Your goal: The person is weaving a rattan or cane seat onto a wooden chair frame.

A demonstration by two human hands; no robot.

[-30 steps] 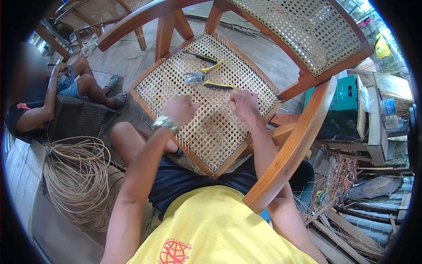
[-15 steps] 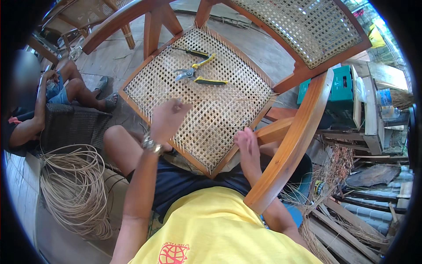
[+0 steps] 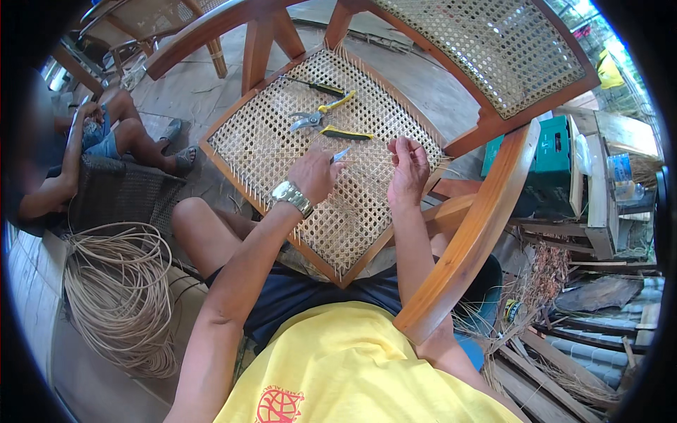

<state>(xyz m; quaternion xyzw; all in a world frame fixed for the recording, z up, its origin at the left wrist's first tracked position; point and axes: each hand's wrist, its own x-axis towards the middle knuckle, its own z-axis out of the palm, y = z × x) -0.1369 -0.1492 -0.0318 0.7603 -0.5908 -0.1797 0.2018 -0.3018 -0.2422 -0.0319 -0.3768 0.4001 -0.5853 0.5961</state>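
A wooden chair seat with woven cane (image 3: 271, 151) lies in front of me, loose strand ends sticking up along its edges. Over its middle, my left hand (image 3: 314, 176) is closed on a small pointed blade (image 3: 340, 154), whose handle is hidden in the fingers. To the right, my right hand (image 3: 410, 169) has its thumb and fingers pinched together over the seat's right side. A thin cane strand (image 3: 368, 161) runs between the hands and appears to be held by the right one. Pruning shears (image 3: 328, 120) with yellow-and-black handles and a dark-handled thin tool (image 3: 326, 89) rest farther back on the cane.
The curved wooden armrest (image 3: 472, 233) rises close beside my right forearm. A coil of rattan (image 3: 120, 303) lies at left, near a seated person (image 3: 63, 155). A green crate (image 3: 546, 162) stands at right, above scrap wood (image 3: 557, 366).
My left hand has moved right across the seat, and the blade now shows. My right hand has come up from the seat's near right edge to its right side. The view has shifted slightly.
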